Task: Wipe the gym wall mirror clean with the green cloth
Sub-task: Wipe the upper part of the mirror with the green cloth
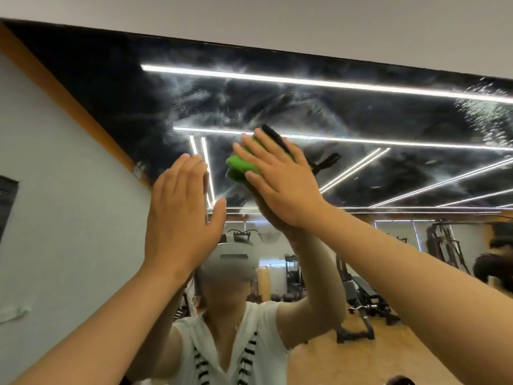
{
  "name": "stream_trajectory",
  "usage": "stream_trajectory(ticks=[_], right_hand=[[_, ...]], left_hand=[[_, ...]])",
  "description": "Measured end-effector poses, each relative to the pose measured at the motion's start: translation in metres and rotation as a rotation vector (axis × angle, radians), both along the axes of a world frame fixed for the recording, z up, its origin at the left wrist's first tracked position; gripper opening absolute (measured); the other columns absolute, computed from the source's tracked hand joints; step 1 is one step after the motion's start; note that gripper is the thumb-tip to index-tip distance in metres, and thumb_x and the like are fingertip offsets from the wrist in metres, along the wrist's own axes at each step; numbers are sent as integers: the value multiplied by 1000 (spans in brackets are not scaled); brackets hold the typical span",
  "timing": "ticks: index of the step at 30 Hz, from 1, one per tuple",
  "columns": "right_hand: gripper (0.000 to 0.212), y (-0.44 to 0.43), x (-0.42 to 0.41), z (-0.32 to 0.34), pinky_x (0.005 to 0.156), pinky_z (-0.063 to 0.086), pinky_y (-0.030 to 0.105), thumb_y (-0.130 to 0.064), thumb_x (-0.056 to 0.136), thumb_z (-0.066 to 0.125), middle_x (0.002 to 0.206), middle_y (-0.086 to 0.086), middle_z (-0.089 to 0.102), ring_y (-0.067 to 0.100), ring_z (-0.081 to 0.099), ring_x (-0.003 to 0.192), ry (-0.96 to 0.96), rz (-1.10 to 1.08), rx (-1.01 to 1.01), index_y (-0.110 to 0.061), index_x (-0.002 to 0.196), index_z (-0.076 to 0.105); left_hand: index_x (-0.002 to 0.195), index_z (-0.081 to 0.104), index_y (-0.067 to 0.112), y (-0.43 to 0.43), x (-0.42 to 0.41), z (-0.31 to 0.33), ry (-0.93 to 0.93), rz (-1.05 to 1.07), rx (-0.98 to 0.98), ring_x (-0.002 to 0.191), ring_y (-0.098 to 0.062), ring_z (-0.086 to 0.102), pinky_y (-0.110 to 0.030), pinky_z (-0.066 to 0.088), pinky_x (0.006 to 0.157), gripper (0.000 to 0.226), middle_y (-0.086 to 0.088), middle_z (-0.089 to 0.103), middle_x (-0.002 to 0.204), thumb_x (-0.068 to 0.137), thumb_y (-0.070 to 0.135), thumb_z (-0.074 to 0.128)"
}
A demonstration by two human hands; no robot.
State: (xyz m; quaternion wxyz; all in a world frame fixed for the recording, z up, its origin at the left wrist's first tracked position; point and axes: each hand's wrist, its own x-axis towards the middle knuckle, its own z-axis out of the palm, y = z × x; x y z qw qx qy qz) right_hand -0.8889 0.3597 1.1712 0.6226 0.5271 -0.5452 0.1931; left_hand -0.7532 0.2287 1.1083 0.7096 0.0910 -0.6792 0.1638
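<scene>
Mid-wipe, the right hand presses the green cloth to the mirror with straight fingers, left hand flat, empty; streaks above the fingertips likely need wiping next.

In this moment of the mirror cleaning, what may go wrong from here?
1. The bare left hand lies flat at the mirror; if it touches the glass, it may leave fresh prints.
2. The right hand only presses the green cloth with straight fingers, so the cloth could slip out and fall.
3. The white streaks at the upper right lie far from the cloth and may be missed.
</scene>
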Motion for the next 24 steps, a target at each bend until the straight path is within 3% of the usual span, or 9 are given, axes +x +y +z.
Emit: stream_trajectory(ticks=[3, 6, 9, 15, 17, 21, 24], right_hand=[[53, 11, -14, -9, 121, 5, 34, -42, 104, 21, 161, -8, 29, 7, 14, 151, 124, 5, 121, -29, 153, 33], [54, 25, -30, 17, 123, 6, 37, -44, 103, 21, 162, -12, 26, 4, 11, 151, -32, 29, -26, -30, 154, 33], [54, 14, -18, 13, 123, -1, 34, -42, 103, 19, 164, -11, 20, 6, 6, 152, -188, 20, -163, -33, 155, 27], [50, 20, -28, -35, 123, 2, 34, -41, 105, 22, 160, -11, 26, 6, 13, 151, 108, 17, 106, -28, 152, 32], [50, 36, -45, -21, 123, 1, 32, -41, 105, 23, 159, -14, 24, 3, 11, 151, 47, 30, 56, -29, 153, 31], [52, 31, -31, -13, 122, -3, 31, -41, 104, 22, 161, -15, 25, 0, 6, 151, -275, 163, -131, -32, 153, 34], [53, 8, -5, -46, 122, -1, 34, -41, 103, 21, 161, -9, 29, 6, 12, 151, -189, 177, -77, -27, 152, 38]], left_hand=[[141, 42, 5, 0, 0, -1, -9, -3, -3, 146, -31, 33, -43, 22, 119, 57, -15, 45, 150, 93, 33, 56], [140, 43, 5, 0, 1, 0, -15, -4, -6, 146, -31, 32, -43, 22, 120, 56, -14, 45, 149, 93, 32, 57], [142, 42, 5, 0, 1, -1, -13, -11, 3, 146, -31, 32, -45, 23, 120, 57, -15, 44, 150, 94, 31, 58], [140, 43, 5, 0, 1, -1, -10, -23, -4, 145, -32, 33, -47, 25, 119, 56, -15, 45, 149, 93, 32, 56], [140, 42, 5, 0, 1, -1, -11, -25, -6, 145, -32, 34, -47, 25, 119, 56, -15, 45, 149, 93, 33, 54], [140, 43, 5, 0, -1, -1, -5, -25, -1, 145, -32, 34, -46, 23, 120, 55, -15, 44, 149, 94, 33, 56], [142, 42, 5, 0, -2, -1, -2, -15, 6, 145, -32, 33, -46, 23, 120, 57, -16, 43, 150, 94, 29, 62]])
